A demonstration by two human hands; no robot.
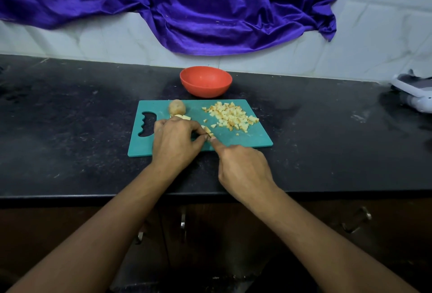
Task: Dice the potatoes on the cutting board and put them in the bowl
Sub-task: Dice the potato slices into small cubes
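Observation:
A teal cutting board (245, 139) lies on the black counter. Behind it stands an empty red bowl (205, 81). A pile of diced potato (231, 116) covers the board's right half. An uncut potato piece (177, 106) sits at the board's back left, with a cut slice (183, 117) just in front of it. My left hand (175, 143) pinches a bundle of potato strips (208, 130) against the board. My right hand (243, 171) is closed in a knife grip, its forefinger stretched to the strips; the blade is edge-on under the finger and hardly shows.
A purple cloth (210, 7) hangs down the tiled wall behind the bowl. A white and grey device (413, 91) lies at the counter's far right. The counter's front edge (93, 196) runs below my wrists, with cabinet handles (183, 222) underneath.

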